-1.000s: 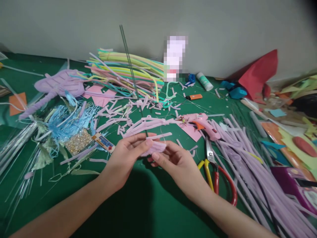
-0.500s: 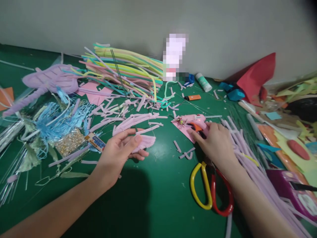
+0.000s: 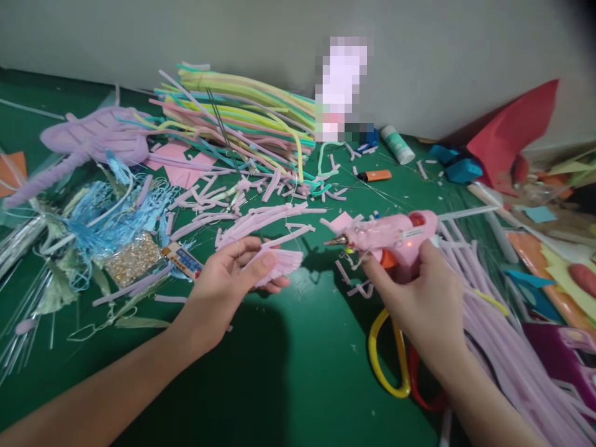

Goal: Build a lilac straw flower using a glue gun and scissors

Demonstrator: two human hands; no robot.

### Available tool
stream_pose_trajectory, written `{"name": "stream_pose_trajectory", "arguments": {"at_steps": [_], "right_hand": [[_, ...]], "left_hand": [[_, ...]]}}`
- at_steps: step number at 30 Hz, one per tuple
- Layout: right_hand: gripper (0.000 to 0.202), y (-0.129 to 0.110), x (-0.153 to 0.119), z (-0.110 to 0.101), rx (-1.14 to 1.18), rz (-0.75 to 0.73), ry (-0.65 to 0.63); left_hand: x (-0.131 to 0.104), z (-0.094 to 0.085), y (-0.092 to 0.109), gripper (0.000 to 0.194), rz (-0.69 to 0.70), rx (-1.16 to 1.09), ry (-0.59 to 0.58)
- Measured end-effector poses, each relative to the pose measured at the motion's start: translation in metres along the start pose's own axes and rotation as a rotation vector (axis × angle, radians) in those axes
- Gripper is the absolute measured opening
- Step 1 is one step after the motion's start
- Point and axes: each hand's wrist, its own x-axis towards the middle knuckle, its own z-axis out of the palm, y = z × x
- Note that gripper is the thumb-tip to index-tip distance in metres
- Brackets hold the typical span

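R hand (image 3: 421,298) wraps the handle of a pink glue gun (image 3: 395,236), nozzle (image 3: 337,240) facing L; L hand (image 3: 233,267) pinches a lilac ribbed piece (image 3: 287,263) betw. thumb & fingers, its fanned edge out, gap to nozzle. From where I stand, good form prob. means a steady L wrist, fingertips well back from the presumably hot tip, glue in small dabs, w/o pressing. Yellow-and-red scissors (image 3: 404,363) lie below the R hand on the green table (image 3: 321,379); lilac offcuts (image 3: 271,185) & multicolour stems (image 3: 242,93) sit beyond.
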Motion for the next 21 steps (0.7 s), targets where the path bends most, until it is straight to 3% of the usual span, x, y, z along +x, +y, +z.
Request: {"name": "stream_pose_trajectory", "arguments": {"at_steps": [11, 21], "right_hand": [[0.033, -0.0004, -0.0088, 0.0106, 0.018, -0.025, 0.073], [0.031, 0.0012, -0.0112, 0.0111, -0.001, -0.032, 0.049]], "left_hand": [[0.002, -0.0015, -0.0047, 0.026, 0.018, -0.012, -0.086], [0.0007, -0.0055, -0.0054, 0.025, 0.009, 0.023, -0.067]]}}
